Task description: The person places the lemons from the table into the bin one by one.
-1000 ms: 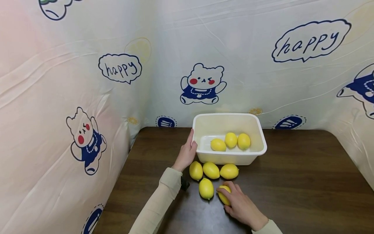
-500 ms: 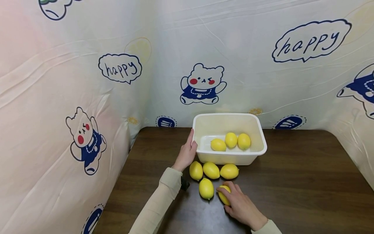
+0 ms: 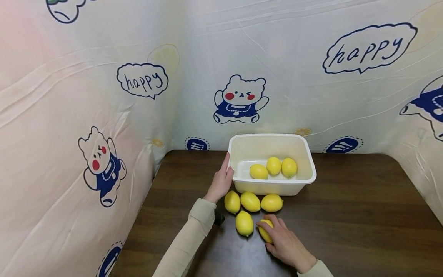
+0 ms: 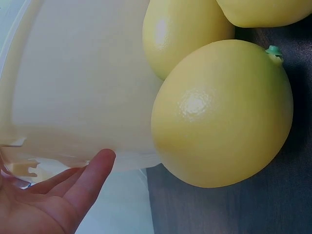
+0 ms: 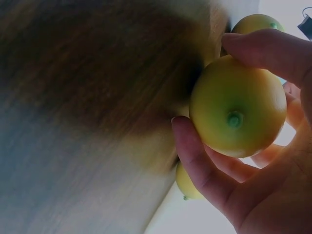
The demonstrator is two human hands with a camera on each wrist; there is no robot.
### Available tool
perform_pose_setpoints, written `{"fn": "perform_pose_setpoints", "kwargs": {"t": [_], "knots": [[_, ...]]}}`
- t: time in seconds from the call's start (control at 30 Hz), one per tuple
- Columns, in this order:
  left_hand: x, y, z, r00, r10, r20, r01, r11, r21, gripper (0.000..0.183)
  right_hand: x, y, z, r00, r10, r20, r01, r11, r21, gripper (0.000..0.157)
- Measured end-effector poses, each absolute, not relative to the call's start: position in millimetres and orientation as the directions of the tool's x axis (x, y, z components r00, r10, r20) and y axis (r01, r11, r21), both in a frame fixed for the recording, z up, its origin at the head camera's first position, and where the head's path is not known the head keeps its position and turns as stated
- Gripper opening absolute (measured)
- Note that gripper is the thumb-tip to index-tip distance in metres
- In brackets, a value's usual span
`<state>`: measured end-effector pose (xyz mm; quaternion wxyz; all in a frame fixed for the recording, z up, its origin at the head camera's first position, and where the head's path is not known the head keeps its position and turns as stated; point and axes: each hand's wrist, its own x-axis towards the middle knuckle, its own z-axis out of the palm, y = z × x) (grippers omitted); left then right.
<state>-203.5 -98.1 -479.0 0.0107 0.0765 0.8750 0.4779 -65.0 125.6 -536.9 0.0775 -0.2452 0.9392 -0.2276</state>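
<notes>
Your right grip [image 3: 286, 245] pinches a lemon [image 3: 265, 235]; at its twelve o'clock lies the white bin [image 3: 271, 187], touched by your straight-fingered left grip [image 3: 220, 183].

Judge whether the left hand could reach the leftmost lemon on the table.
Probably yes: the left hand, touching the white bin, is close by that lemon, with nothing showing between them.

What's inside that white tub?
Three yellow lemons lie inside the white tub. Its near wall hides the area just behind it, so I can't tell what's there.
</notes>
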Motion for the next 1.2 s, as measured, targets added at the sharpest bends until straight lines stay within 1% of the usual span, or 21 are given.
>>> {"fn": "perform_pose_setpoints", "kwargs": {"t": [0.53, 0.77, 1.2], "knots": [[-203.6, -99.6, -478.9, -0.988, 0.144, 0.050, 0.119, 0.521, 0.845, 0.059, -65.1, 124.8, -536.0, -0.873, -0.487, -0.033, -0.418, 0.780, -0.465, 0.055], [-203.6, -99.9, -480.9, -0.986, 0.153, 0.061, 0.132, 0.515, 0.847, 0.059, -64.3, 125.9, -536.5, -0.870, -0.494, -0.007, -0.433, 0.770, -0.468, 0.054], [-204.5, -99.7, -484.1, -0.985, 0.154, 0.071, 0.140, 0.504, 0.852, 0.059, -64.1, 125.7, -535.3, -0.874, -0.485, -0.031, -0.411, 0.773, -0.483, 0.052]]}}
